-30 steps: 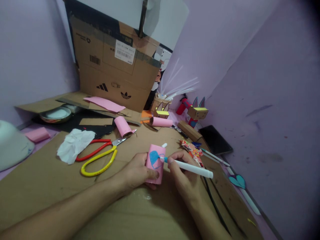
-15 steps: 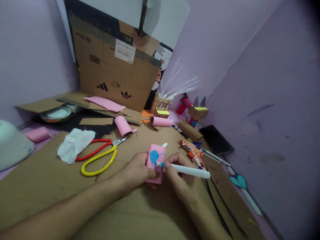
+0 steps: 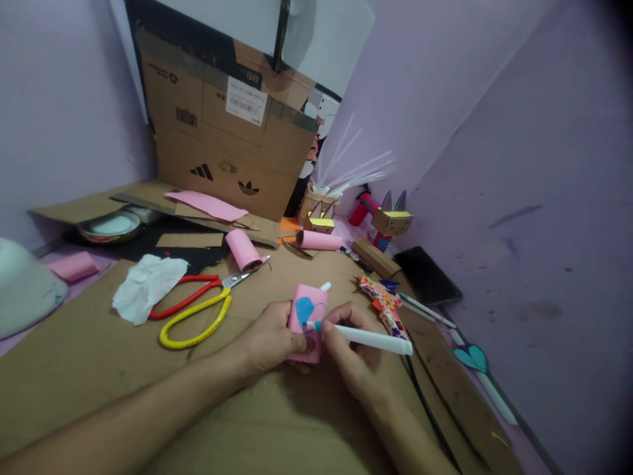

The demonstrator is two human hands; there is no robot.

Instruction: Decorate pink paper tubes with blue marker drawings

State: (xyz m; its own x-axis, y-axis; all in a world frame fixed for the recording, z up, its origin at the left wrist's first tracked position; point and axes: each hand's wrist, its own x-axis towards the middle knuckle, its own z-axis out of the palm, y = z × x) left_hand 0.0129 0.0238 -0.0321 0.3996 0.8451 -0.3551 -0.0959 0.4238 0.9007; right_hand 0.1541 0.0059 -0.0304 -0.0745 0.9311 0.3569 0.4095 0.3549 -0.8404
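Note:
My left hand (image 3: 271,336) is closed around a pink paper tube (image 3: 312,295), its thumb lying across the lower front. On the tube is a blue heart drawing (image 3: 304,310); its left half is filled in and the right half is only an outline. Between the fingers of my right hand (image 3: 351,349) is a white marker (image 3: 376,338) with a blue collar, its tip touching the tube by the lower part of the heart. A small white end, perhaps the marker's cap, sticks out behind the tube's upper right edge.
Left of my hands lie red-and-yellow-handled scissors (image 3: 198,316) and a crumpled white tissue (image 3: 148,284). More pink tubes (image 3: 242,249) lie behind. A large cardboard box (image 3: 222,145) stands at the back. On the right are a patterned paper piece (image 3: 383,297) and a dark tablet (image 3: 428,274).
My right hand and the marker have shifted slightly left and down, with the tip still on the heart. The left hand holds the tube in nearly the same place.

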